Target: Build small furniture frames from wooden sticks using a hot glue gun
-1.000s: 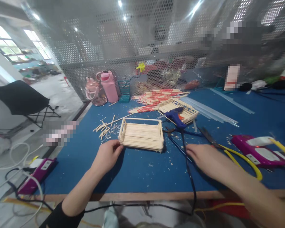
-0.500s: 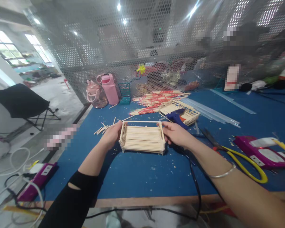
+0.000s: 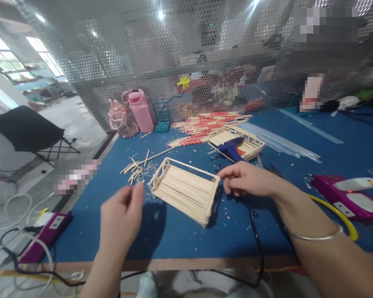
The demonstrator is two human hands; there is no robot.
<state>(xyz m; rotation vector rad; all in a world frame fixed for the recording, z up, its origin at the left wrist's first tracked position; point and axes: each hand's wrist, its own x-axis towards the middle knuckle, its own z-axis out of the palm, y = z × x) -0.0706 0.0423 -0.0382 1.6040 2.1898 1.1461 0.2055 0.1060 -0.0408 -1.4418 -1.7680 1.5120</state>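
Note:
A small tray-like box of pale wooden sticks (image 3: pixel 185 190) is lifted and tilted above the blue table (image 3: pixel 180 236). My right hand (image 3: pixel 247 180) pinches its right top rail. My left hand (image 3: pixel 122 215) hovers to the left of the box, fingers apart, holding nothing and not touching it. A second stick box (image 3: pixel 236 140) lies farther back with a blue glue gun (image 3: pixel 231 149) resting on it.
Loose sticks (image 3: pixel 136 167) and a pile of red-printed sticks (image 3: pixel 205 124) lie behind. Pink bottles (image 3: pixel 133 111) stand at the mesh wall. Yellow-handled scissors (image 3: pixel 338 213) and a magenta power strip (image 3: pixel 345 194) lie at right. A black cord (image 3: pixel 256 240) crosses the front edge.
My left hand let go of the stick box and drew back toward me. My right hand lifted and turned the box, so it now sits tilted off the table.

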